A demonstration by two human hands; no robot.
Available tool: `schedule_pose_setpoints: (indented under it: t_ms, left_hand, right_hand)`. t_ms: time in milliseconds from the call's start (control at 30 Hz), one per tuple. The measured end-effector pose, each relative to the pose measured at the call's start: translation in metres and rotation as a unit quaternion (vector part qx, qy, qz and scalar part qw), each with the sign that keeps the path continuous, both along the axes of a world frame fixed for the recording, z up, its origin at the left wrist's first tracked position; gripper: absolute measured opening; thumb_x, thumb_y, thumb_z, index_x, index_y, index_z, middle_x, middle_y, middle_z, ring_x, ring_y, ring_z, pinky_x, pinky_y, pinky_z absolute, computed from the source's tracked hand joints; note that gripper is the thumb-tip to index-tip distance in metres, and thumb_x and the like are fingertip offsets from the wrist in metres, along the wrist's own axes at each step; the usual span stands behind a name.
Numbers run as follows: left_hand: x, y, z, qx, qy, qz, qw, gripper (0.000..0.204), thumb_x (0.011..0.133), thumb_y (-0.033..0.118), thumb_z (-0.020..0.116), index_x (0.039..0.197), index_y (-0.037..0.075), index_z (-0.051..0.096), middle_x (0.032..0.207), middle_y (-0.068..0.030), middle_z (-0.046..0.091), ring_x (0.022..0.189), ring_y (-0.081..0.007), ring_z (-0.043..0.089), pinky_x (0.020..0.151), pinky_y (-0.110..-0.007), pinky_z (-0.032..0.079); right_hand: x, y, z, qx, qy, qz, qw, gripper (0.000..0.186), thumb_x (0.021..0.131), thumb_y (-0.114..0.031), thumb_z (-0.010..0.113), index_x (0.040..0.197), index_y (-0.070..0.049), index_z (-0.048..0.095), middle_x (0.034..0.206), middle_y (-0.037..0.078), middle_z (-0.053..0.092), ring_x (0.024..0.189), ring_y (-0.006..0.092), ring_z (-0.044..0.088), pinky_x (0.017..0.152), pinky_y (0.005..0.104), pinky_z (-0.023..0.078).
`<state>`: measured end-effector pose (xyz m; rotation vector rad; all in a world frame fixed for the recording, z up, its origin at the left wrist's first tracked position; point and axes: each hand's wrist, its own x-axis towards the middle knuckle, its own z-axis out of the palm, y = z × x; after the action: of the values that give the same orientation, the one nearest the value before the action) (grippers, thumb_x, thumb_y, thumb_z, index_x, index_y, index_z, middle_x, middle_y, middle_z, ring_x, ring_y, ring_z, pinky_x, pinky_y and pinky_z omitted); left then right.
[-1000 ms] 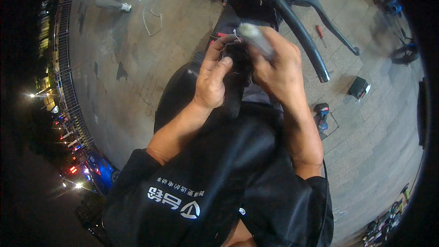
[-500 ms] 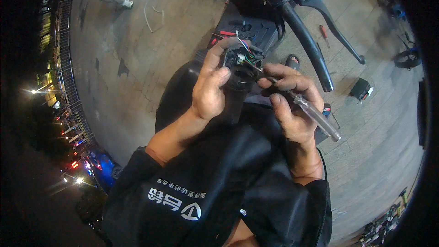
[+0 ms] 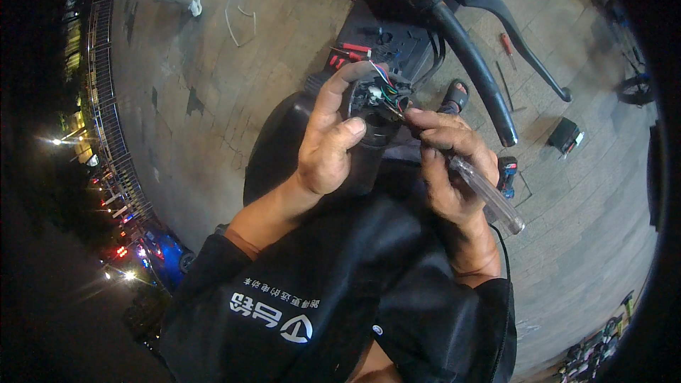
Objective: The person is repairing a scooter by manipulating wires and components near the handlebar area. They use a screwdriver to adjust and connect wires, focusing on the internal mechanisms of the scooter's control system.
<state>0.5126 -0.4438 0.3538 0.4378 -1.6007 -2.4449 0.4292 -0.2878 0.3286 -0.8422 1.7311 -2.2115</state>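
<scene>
Holding screwdriver (image 3: 491,197) in right grip (image 3: 456,164), wired housing (image 3: 361,96) in left grip (image 3: 328,145), black garment (image 3: 397,241) (white lettering (image 3: 289,323))

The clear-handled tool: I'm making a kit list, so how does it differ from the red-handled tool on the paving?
The clear-handled tool is held in the right hand; the red-handled tool lies on the paving. The clear-handled tool's handle end points toward the picture's bottom, the red-handled tool's toward the top. Both have slim handles.

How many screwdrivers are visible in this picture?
2 clearly: a transparent-handled screwdriver in the right hand, and a red-handled screwdriver on the paving. Another may be hidden among the red items on the dark panel.
</scene>
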Motion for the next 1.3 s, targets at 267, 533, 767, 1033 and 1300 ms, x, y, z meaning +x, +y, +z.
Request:
schedule_pose_setpoints:
  t_ms: [267,533,767,1033,1300]
  left_hand:
    - [-0.001,0.002,0.000,-0.030,-0.019,-0.005,0.999,0.062,0.086,0.010,0.047,0.145,0.001,0.030,0.141,-0.0149,0.045,0.125,-0.0228,0.050,0.109,-0.037,0.038]
    - [-0.001,0.001,-0.002,-0.039,-0.022,-0.006,0.999,0.061,0.087,0.011,0.047,0.145,0.000,0.031,0.141,-0.0143,0.045,0.125,-0.0224,0.049,0.109,-0.036,0.037]
    - [0.002,-0.006,0.006,-0.041,-0.026,-0.011,0.999,0.061,0.087,0.010,0.045,0.145,0.000,0.029,0.141,-0.0156,0.044,0.123,-0.0253,0.052,0.108,-0.039,0.038]
    - [0.002,-0.007,0.006,-0.033,-0.017,-0.005,0.999,0.061,0.086,0.009,0.045,0.145,0.000,0.030,0.141,-0.0160,0.044,0.123,-0.0245,0.051,0.109,-0.038,0.038]
    - [0.002,-0.007,0.003,-0.021,-0.020,-0.002,1.000,0.061,0.086,0.010,0.047,0.145,0.001,0.032,0.143,-0.0161,0.043,0.126,-0.0222,0.049,0.110,-0.036,0.036]
  right_hand:
    - [-0.002,-0.001,-0.002,-0.007,-0.008,-0.016,1.000,0.013,0.080,0.007,0.063,0.092,0.001,0.064,0.101,0.021,0.070,0.086,0.0278,0.070,0.075,0.0349,0.054]
    - [-0.003,-0.005,-0.007,-0.012,0.047,-0.014,0.999,0.020,0.073,0.010,0.064,0.090,0.001,0.064,0.100,0.021,0.070,0.089,0.0320,0.070,0.079,0.0375,0.055]
    - [0.000,-0.013,0.000,-0.022,0.106,0.004,0.994,0.026,0.066,0.010,0.065,0.090,0.001,0.065,0.103,0.021,0.069,0.090,0.0340,0.069,0.080,0.0401,0.056]
    - [0.002,-0.016,0.004,-0.017,0.107,-0.002,0.994,0.024,0.067,0.011,0.064,0.089,0.001,0.064,0.100,0.021,0.070,0.088,0.0337,0.070,0.081,0.0400,0.056]
    - [0.004,-0.012,0.000,-0.014,0.061,-0.054,0.997,0.014,0.080,0.006,0.065,0.092,0.001,0.061,0.097,0.022,0.070,0.087,0.0317,0.070,0.077,0.0371,0.054]
